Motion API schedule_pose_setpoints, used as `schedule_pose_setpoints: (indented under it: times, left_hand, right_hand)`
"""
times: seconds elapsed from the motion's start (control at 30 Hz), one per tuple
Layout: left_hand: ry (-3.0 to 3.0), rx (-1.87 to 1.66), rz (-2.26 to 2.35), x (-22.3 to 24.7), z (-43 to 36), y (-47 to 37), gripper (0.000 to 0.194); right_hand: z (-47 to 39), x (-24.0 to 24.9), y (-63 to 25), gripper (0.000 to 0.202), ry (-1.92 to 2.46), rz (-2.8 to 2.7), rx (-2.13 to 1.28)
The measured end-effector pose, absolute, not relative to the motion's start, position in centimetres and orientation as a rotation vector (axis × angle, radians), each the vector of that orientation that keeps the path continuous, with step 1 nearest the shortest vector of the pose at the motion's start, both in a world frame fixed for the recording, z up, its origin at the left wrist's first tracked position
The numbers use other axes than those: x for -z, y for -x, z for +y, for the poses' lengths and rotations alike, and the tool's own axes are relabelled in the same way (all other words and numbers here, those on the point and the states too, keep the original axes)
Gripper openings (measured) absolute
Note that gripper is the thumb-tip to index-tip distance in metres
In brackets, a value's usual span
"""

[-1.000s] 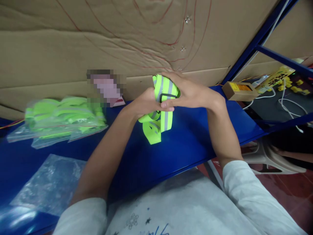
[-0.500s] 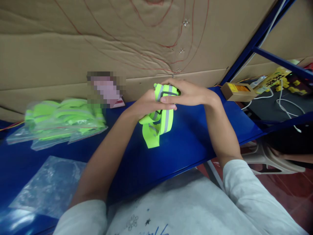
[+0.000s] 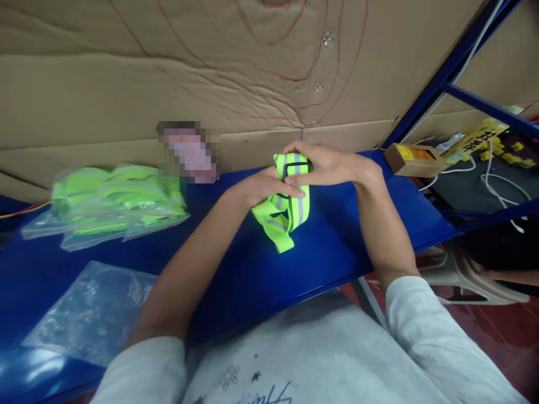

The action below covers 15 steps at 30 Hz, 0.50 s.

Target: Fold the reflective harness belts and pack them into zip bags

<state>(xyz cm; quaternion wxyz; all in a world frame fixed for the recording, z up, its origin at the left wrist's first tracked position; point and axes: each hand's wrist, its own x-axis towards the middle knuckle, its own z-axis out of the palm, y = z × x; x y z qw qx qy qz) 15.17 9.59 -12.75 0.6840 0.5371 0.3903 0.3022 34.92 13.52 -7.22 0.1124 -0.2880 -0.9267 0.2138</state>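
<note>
A neon-yellow reflective strap (image 3: 300,210) with grey stripes and black buckles is bunched between my two hands above the blue table. My left hand (image 3: 265,186) grips it from the left, thumb lying across the front. From the right, my right hand (image 3: 322,164) curls around the upper part by a black buckle, its far fingers partly hidden behind the strap. A loose end of the strap hangs in a loop below my hands. To the left, more neon straps lie in clear plastic bags (image 3: 120,205).
A flat clear plastic bag (image 3: 90,314) lies on the blue table (image 3: 236,286). Behind stands a cardboard wall (image 3: 105,106) with red curved lines. To the right are a small cardboard box (image 3: 415,160), white cables, a blue frame post, a plastic stool (image 3: 484,275) and another person's arm (image 3: 511,274).
The view has shifted slightly. The hanging end of the strap has swung and folded, looking narrower. Both hands keep hold of the strap.
</note>
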Motion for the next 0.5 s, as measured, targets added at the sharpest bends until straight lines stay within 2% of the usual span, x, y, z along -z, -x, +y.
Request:
schedule_pose_setpoints:
  times: [0.1, 0.2, 0.33, 0.5]
  left_hand:
    - [-1.297, -0.692, 0.835, 12.4, 9.3, -15.0, 0.052]
    - [-1.346, -0.689, 0.802, 12.3, 9.3, -14.6, 0.061]
    - [-1.311, -0.763, 0.71, 12.3, 9.7, -14.6, 0.052]
    - [-1.189, -0.779, 0.727, 12.4, 10.2, -14.9, 0.038]
  right_hand:
    - [13.1, 6.6, -35.1, 0.065, 0.762, -2.687, -0.688]
    - [12.5, 6.1, -34.9, 0.056, 0.774, -2.659, -0.569]
    - [11.9, 5.9, -34.2, 0.043, 0.844, -2.65, -0.288]
    - [12.6, 6.2, -33.9, 0.035, 0.83, -2.635, -0.232]
